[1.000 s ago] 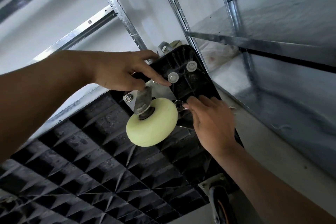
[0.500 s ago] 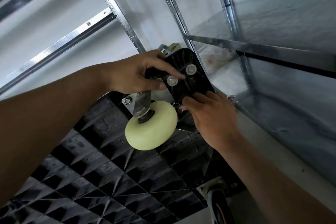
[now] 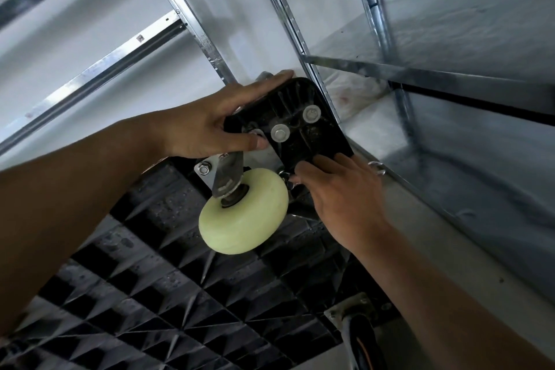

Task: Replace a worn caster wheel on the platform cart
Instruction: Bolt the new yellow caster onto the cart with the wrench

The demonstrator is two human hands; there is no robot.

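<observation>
The platform cart [image 3: 168,303] stands tipped up, its black ribbed underside facing me. A pale yellow caster wheel [image 3: 244,212] on a metal bracket [image 3: 223,170] sits near the cart's upper corner [image 3: 303,117], where two white washered bolts [image 3: 280,133] show. My left hand [image 3: 216,120] grips that corner's edge, thumb on the underside, fingers over the rim. My right hand [image 3: 336,192] rests against the underside just right of the wheel, fingertips pinching a small metal fastener [image 3: 285,179] at the bracket; how firmly is hidden.
A second caster with a dark wheel [image 3: 360,339] sits at the cart's lower right. Galvanized shelving uprights [image 3: 288,18] and a metal shelf [image 3: 450,75] stand close behind and to the right. A pale floor strip [image 3: 435,249] runs beside the cart.
My left hand has slid up from the bracket to wrap over the cart's corner edge. My right hand stayed at the fastener beside the wheel.
</observation>
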